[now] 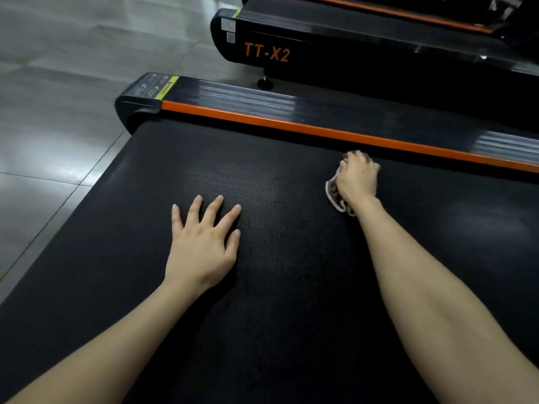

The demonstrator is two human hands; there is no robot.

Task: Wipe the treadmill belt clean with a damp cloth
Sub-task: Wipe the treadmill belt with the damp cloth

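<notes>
The black textured treadmill belt (280, 258) fills most of the view. My left hand (201, 243) lies flat on it with fingers spread and straight. Farther out, near the belt's far edge, my right hand (358, 179) presses a small grey cloth (334, 195) with a pale hem onto the belt. Its fingers curl over the cloth, which mostly hides under the hand. A slightly duller patch shows on the belt between the two hands.
An orange side rail (320, 131) and a black foot rail (262, 96) run along the belt's far side. A second treadmill marked TT-X2 (267, 52) stands behind. Grey tiled floor (58, 112) lies to the left of the belt's end.
</notes>
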